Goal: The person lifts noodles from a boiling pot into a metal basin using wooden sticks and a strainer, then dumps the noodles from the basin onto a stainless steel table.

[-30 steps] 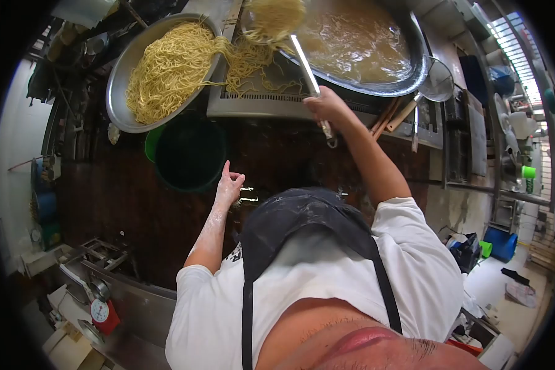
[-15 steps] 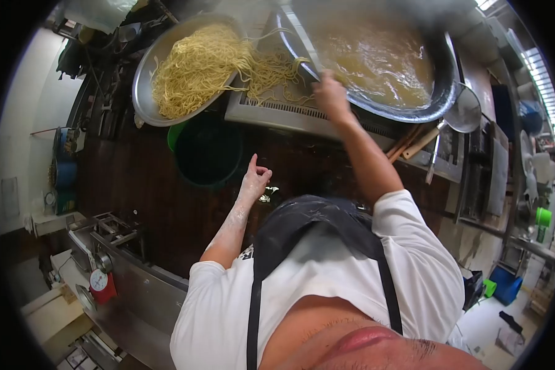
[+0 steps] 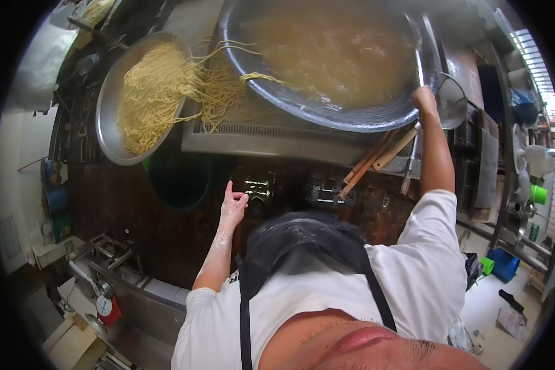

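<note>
Noodles are lying heaped in a metal basin beside a large cauldron, some strands trailing over the cauldron's rim. The right hand is grasping a long metal handle, whose length is presumably sparing the hand from heat; the left hand is hanging with its grip released. A stainless table is carrying loose strands; a dark, glossy floor is showing below, and a dial scale is standing leftward.

The person's right arm stretches far forward, the right hand closed in a grip. The left arm, smeared whitish, reaches less far; the left hand hangs unloaded, index finger pointing forward.
</note>
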